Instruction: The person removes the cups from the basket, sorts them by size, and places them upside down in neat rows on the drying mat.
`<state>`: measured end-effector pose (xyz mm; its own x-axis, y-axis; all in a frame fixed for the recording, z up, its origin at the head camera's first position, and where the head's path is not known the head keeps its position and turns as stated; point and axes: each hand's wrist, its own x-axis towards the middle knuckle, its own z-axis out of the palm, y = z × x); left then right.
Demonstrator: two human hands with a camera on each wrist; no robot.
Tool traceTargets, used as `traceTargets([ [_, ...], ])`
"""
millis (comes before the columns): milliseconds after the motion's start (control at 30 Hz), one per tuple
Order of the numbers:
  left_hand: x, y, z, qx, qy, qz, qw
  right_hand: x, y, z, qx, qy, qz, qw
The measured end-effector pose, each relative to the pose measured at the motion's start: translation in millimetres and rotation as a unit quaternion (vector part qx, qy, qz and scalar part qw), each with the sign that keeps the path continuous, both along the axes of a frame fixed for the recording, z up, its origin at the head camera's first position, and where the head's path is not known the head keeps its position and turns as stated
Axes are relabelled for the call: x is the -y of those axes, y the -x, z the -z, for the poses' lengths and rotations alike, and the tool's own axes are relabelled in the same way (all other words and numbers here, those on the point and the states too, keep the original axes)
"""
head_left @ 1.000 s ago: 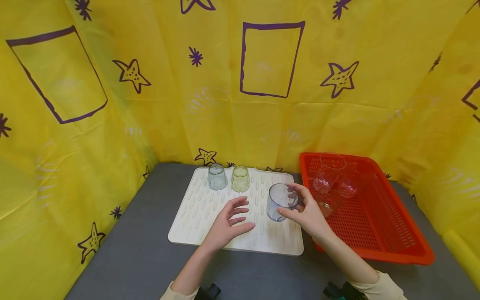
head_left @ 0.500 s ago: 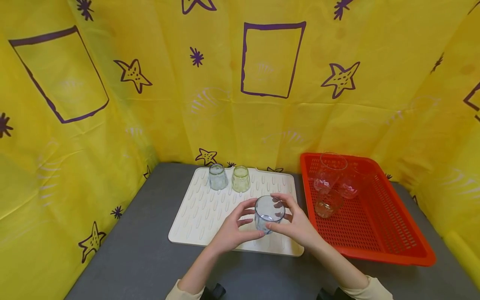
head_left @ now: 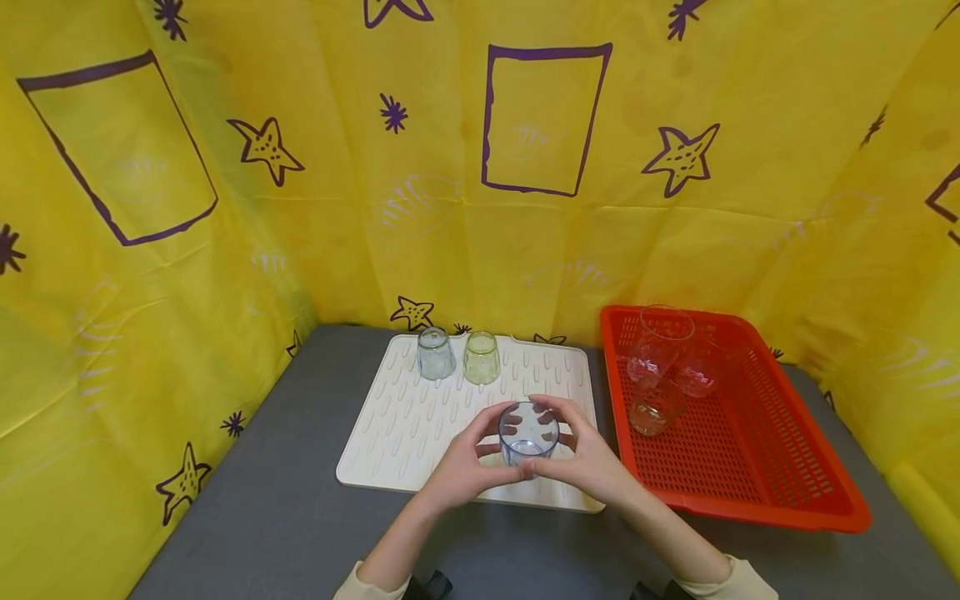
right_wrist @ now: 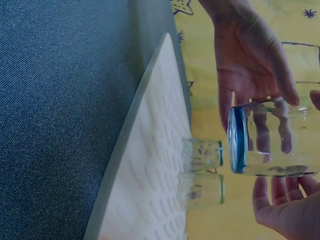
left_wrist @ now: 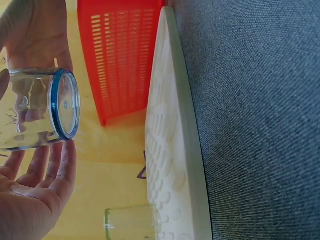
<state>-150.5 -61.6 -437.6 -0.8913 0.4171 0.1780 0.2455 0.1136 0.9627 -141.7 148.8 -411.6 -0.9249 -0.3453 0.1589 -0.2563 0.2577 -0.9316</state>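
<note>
A clear glass (head_left: 528,451) with a bluish tint is held between both hands above the front part of a white ridged drying mat (head_left: 397,425). It stands upright, its round mouth facing up in the head view. My left hand (head_left: 467,468) curves round its left side, and my right hand (head_left: 588,467) grips the right side, with the thumbs meeting at the near side. The left wrist view shows the thick blue base of the glass (left_wrist: 64,105) off the mat. Farther back on the mat, a pale blue glass (head_left: 436,357) and a yellow-green glass (head_left: 482,360) sit narrower end up.
On the right stands a red perforated plastic basket (head_left: 795,475) holding several clear glasses, among them a small one (head_left: 654,414) near its left wall. A grey cloth-covered table (head_left: 277,500) lies under everything. Yellow patterned curtain (head_left: 420,233) encloses the back and sides.
The right hand has brought the glass left and nearer to the person, from over the mat's right side. The left hand has moved in and now grips the glass too.
</note>
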Motion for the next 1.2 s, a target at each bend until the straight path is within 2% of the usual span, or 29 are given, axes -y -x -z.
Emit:
traceTargets([
  [200, 1.0, -1.7, 1.8, 0.000, -0.024, -0.008, 0.9997, -4, -0.4, 1.5, -0.014, 0.025, -0.014, 0.9995],
  [433, 3.0, -1.8, 1.0, 0.024, -0.110, -0.025, 0.9933, -12, 0.8, 10.3, -0.042, 0.045, -0.030, 0.9976],
  [600, 3.6, -1.8, 0.7, 0.045, -0.161, -0.002, 0.9859, -10, 1.5, 17.4, -0.042, 0.037, -0.027, 0.9981],
  [833, -0.5, -5.6, 2.4, 0.075, -0.227, 0.029, 0.9707, -1, 1.2, 20.8, -0.018, 0.030, -0.011, 0.9993],
  [933, -2.7, -7.3, 3.2, 0.087, -0.241, 0.036, 0.9660, 2, 0.8, 21.5, -0.005, 0.036, -0.016, 0.9992],
  [1033, -3.7, -8.2, 4.4, 0.093, -0.244, 0.041, 0.9645, 3, 0.3, 20.1, 0.007, 0.036, -0.017, 0.9992],
  [1200, 0.5, -7.8, 4.4, 0.099, -0.220, 0.048, 0.9693, 3, -0.5, 17.1, 0.011, 0.008, -0.001, 0.9999],
])
